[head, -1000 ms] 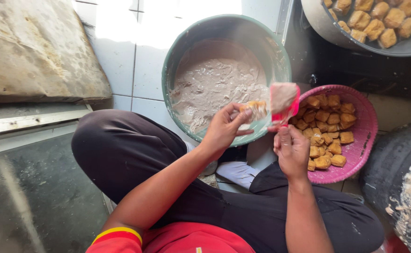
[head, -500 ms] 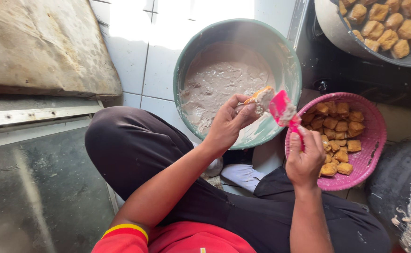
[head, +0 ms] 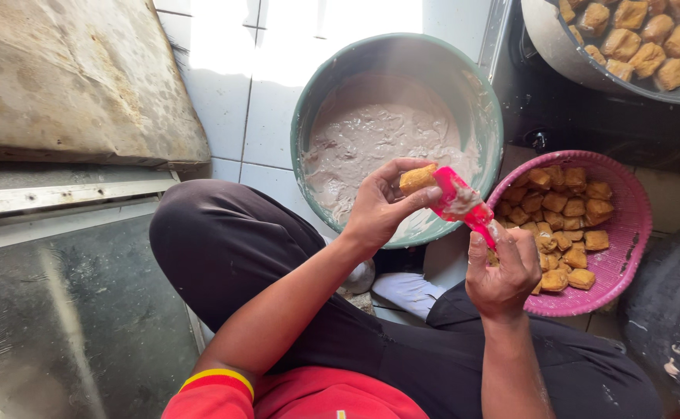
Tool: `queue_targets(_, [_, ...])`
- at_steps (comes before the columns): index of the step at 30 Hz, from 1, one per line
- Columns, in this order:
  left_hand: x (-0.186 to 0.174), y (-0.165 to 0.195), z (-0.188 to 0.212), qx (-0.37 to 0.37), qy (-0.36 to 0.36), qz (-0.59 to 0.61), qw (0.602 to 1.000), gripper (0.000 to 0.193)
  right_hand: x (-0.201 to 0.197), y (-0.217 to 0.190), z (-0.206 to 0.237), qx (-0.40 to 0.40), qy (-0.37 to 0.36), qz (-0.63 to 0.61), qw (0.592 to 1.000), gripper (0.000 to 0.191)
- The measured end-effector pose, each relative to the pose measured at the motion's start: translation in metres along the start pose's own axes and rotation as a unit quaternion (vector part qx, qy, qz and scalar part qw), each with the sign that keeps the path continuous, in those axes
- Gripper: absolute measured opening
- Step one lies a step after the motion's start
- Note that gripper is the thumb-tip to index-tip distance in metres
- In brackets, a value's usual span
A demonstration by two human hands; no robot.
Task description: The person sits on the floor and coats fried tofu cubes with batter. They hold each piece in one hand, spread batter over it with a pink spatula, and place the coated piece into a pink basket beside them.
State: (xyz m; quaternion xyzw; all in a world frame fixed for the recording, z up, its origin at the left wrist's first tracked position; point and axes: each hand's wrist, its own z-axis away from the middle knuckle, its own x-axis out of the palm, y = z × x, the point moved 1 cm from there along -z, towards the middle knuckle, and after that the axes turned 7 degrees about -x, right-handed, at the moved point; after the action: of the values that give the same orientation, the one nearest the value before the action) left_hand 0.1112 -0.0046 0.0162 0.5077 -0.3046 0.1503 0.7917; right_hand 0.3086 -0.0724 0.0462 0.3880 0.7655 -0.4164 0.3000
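Observation:
My left hand (head: 382, 206) holds a golden fried tofu piece (head: 417, 179) over the near rim of a large green basin (head: 483, 109) filled with pale grey paste (head: 378, 136). In my right hand (head: 503, 268) is a red spatula (head: 464, 203), its paste-smeared blade pressed against the tofu. To the right, next to my right hand, stands a pink basket (head: 627, 233) with several fried tofu pieces (head: 569, 206).
A dark pan (head: 580, 70) of more fried tofu sits at the top right. A worn slab (head: 68, 77) lies at the upper left above a metal rail and wet floor. My black-trousered legs (head: 223, 248) are folded below the basin. A dark round object stands at the right edge.
The spatula blade has come against the tofu in my left hand. Both hands have shifted slightly right and down in the picture as the view moved.

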Motion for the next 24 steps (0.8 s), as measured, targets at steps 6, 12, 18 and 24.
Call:
queue_targets(6, [-0.013,0.010,-0.002,0.126,0.034,-0.076,0.989,0.028,0.008,0.032,0.009,0.104,-0.073,-0.110,0.986,0.019])
queue_targets(12, [-0.007,0.012,0.000,0.138,-0.029,-0.146,0.979,0.030,0.036,0.031,0.028,0.328,-0.058,-0.627,0.704,0.040])
queue_targets(18, [0.013,-0.003,0.006,0.036,-0.094,-0.166,0.981,0.039,0.050,0.011,0.018,0.274,-0.014,-0.563,0.779,0.047])
queue_targets(24, [0.014,0.015,0.002,0.007,-0.050,-0.143,0.988,0.056,0.024,0.053,-0.065,0.301,0.091,-0.537,0.782,0.019])
